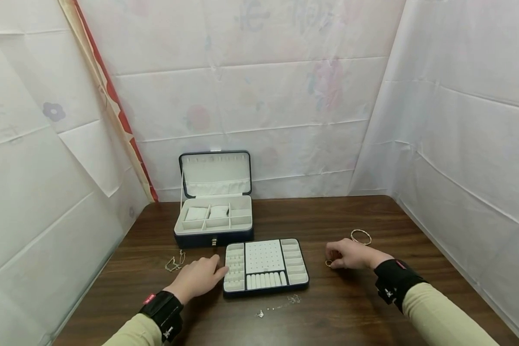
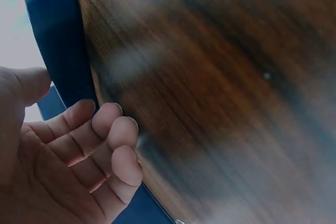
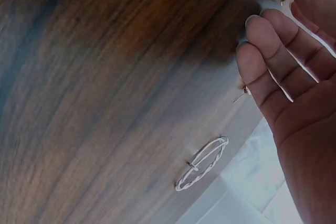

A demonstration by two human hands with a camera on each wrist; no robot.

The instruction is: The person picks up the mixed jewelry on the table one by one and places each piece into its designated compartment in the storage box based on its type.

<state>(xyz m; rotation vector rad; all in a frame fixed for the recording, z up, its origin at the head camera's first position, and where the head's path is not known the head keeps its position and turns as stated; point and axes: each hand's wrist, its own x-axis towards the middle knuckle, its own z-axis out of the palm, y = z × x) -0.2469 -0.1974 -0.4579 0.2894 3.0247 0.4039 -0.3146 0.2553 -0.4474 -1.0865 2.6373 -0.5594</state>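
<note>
A tangled gold-toned chain [image 1: 176, 262] lies on the bench [image 1: 302, 217] just left of the left grip [image 1: 201, 275], whose fingers are loosely bent, the thumb out to the side at the near tray's rim. Just beyond that grip stands a navy jewellery box [image 1: 214, 239] with its lid raised, two white cushions [image 1: 196, 213] in the back row of its compartments. Immediately right of the left grip sits the white-lined jewellery tray [image 1: 265, 257] — slots along both sides, a dotted panel in the middle and a row of ring rolls [image 1: 265, 280] in front of it. On the bench to the right of the left grip and nearer the person are a small silvery piece [image 1: 260, 314] and a cluster of fine glinting pieces [image 1: 293, 299], too small to make out. Farther right, a small gold ring [image 1: 328, 263] is at the thumb tip of the right grip [image 1: 350, 253]; its thumb and index finger are drawn in around the ring, but whether they pinch it I cannot tell. A twisted bangle [image 1: 361, 237] lies just beyond the right grip — and, in the right wrist view, a tiny piece with a thin pin [image 3: 241, 97] shows beside its little finger, partly hidden.
</note>
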